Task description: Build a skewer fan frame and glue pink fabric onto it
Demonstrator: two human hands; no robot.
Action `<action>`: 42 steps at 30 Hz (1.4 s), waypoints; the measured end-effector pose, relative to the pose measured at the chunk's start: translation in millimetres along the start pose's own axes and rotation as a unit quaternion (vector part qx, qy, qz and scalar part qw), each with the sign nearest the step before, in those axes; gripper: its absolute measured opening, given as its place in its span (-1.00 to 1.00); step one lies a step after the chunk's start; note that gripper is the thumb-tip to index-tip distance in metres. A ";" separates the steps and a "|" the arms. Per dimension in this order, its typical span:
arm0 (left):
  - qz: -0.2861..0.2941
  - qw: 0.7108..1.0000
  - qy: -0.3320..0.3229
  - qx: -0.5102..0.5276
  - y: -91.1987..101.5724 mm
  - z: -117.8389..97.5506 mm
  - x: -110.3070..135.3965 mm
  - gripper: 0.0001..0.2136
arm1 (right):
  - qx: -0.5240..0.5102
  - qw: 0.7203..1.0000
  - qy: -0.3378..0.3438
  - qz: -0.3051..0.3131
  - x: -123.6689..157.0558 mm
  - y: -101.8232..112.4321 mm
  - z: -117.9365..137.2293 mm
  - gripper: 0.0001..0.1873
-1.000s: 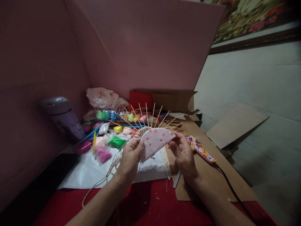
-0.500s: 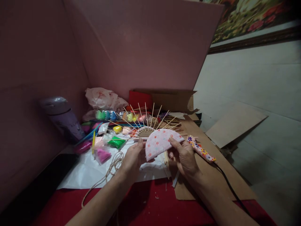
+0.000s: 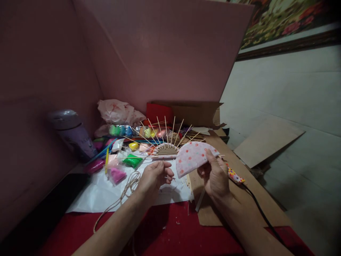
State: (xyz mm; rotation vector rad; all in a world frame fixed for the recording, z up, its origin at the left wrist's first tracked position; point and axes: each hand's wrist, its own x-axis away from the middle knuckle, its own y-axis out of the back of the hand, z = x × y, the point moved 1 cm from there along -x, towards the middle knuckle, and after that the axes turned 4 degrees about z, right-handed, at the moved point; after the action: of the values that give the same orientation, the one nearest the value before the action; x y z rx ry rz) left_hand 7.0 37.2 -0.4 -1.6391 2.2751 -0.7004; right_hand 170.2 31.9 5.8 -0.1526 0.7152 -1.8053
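Observation:
My right hand pinches a half-circle piece covered in pale floral fabric by its right end, thumb on the front. The piece is raised above the table, its straight edge facing down. To its left, my left hand is apart from it, fingers loosely curled and spread, with nothing clear in them. Just behind, a half-circle cardboard base lies with thin wooden sticks fanning out from its curved edge. The floral piece covers part of its right side.
A glue gun wrapped in flowered material lies on cardboard at right, its cord running forward. Twine and white paper lie at left. Behind are clay packets, a purple bottle and crumpled floral cloth.
My left hand has let go of the floral half-circle. My right hand has moved it slightly to the right and up, uncovering more of the cardboard base.

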 end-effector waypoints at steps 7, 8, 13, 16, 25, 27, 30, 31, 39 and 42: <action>-0.106 0.989 -0.096 -0.030 3.3 -7.1 2.1 -0.86 | 0.050 0.997 0.019 -0.051 -5.2 7.1 -0.3 -0.81; -0.116 0.987 -0.105 -0.032 3.6 -7.8 2.3 -0.85 | 0.058 0.997 0.013 -0.041 -5.4 7.2 -0.8 -0.79; -0.136 0.985 -0.097 -0.049 2.7 -5.6 1.9 -0.80 | 0.086 0.996 -0.009 0.015 -4.0 4.8 -2.1 -0.59; -0.090 0.993 -0.058 -0.050 0.0 -1.3 1.5 -0.76 | 0.101 0.994 -0.016 0.042 -2.0 3.0 -1.9 -0.56; -0.020 0.995 -0.029 -0.093 2.0 12.6 0.0 -0.79 | 0.169 0.983 -0.046 0.047 -1.8 6.1 -6.7 -0.76; -0.059 0.996 -0.024 -0.067 2.5 11.5 -1.1 -0.82 | 0.173 0.983 -0.053 0.023 -4.1 8.7 -7.3 -0.75; -0.163 0.986 -0.048 -0.002 6.1 4.1 -2.9 -0.89 | 0.191 0.980 -0.063 -0.001 -7.3 12.6 -8.8 -0.75; -0.202 0.977 -0.062 0.017 8.6 0.8 -3.4 -0.89 | 0.199 0.977 -0.072 0.003 -8.0 13.5 -10.0 -0.75; -0.267 0.958 -0.019 0.103 30.6 -10.9 -12.9 -0.87 | 0.304 0.937 -0.134 0.111 -4.0 13.6 -24.9 -0.72; -0.244 0.962 0.016 0.118 35.3 -9.8 -18.4 -0.88 | 0.433 0.892 -0.021 0.130 -2.2 13.1 -23.8 -0.79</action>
State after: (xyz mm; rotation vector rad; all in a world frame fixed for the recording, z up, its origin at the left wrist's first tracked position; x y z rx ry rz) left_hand -20.3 65.6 -11.7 -2.0901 1.7226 -1.0638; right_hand 171.3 40.8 -19.9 0.4773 -0.1481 -1.6920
